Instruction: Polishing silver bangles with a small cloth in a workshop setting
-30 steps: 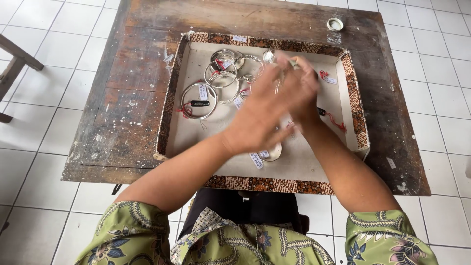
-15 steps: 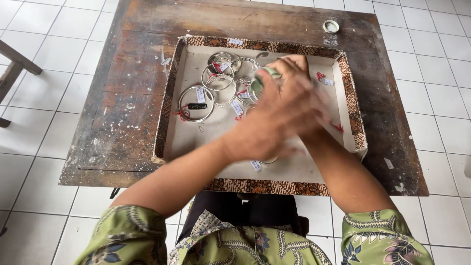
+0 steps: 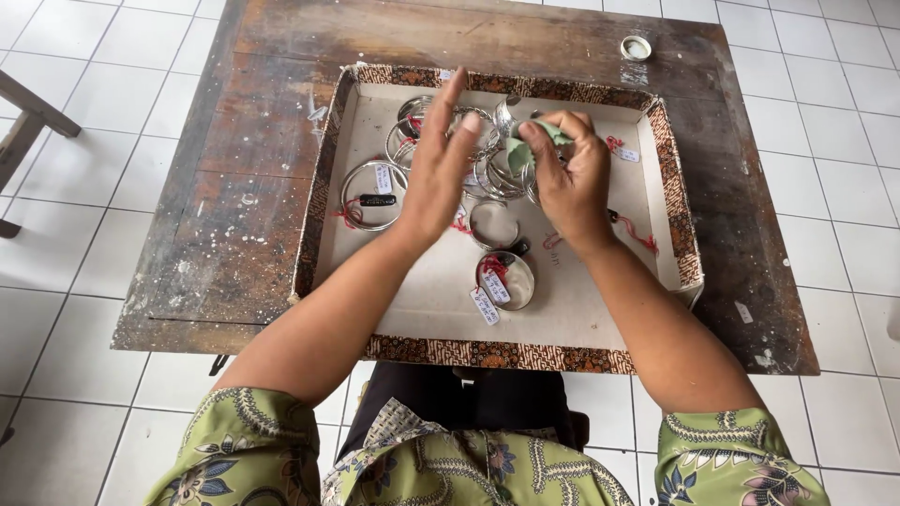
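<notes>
A shallow cardboard tray with a brown patterned rim lies on a worn wooden table. In it lie several silver bangles with paper tags and red strings: one pair at the left, one near the front, more in a heap at the back. My left hand hovers over the tray, fingers spread and palm turned right, holding nothing. My right hand is closed on a small green cloth above the heap of bangles.
A small round white lid sits at the table's far right corner. White floor tiles surround the table. A wooden furniture leg shows at the left edge. My green patterned sleeves fill the bottom of the view.
My hands were overlapped over the tray's middle. They have come apart: the left one has opened and lifted, and the right one has moved back to the bangle heap with the green cloth.
</notes>
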